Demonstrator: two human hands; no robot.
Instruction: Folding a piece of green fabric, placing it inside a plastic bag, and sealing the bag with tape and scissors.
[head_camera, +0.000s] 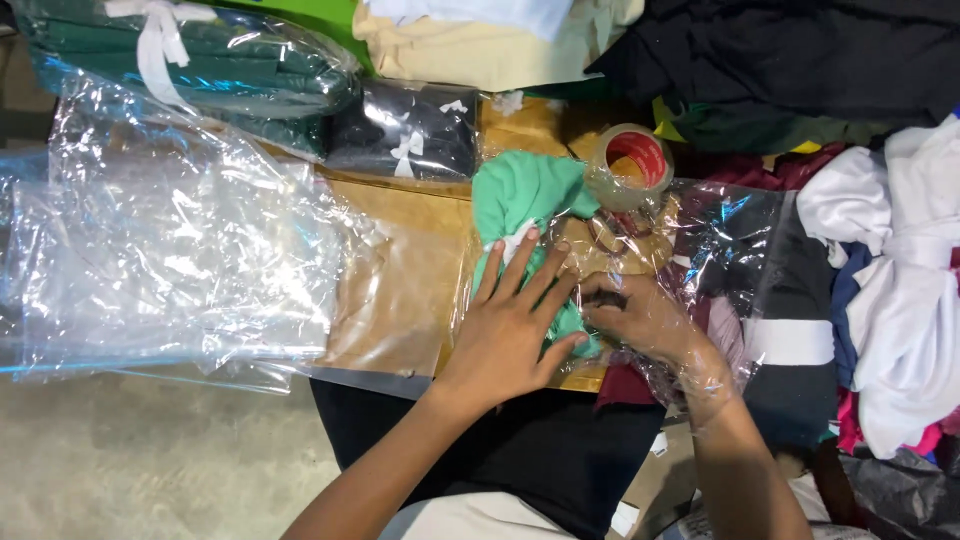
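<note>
Seen from above, the green garment (525, 205), folded and mint-coloured, lies on a brown work surface (400, 290) and serves as the landmark. Nearest the viewer, the left hand (510, 325) lies flat and open on the garment's near end, fingers spread. Just right of it, the right hand (640, 318) sits inside a clear plastic bag (720, 250), fingers curled, apparently pinching the film, though the glare makes the grip hard to confirm. The thin film could tear or crease if tugged, and the garment could unfold if the pressing hand slips. Just right of the garment's far end stands a roll of clear tape (628, 165). Far left lies a heap of empty clear bags (170, 240). Beyond are bagged dark and green clothes (405, 130); loose clothing piles (890, 260) are cut off at right.
</note>
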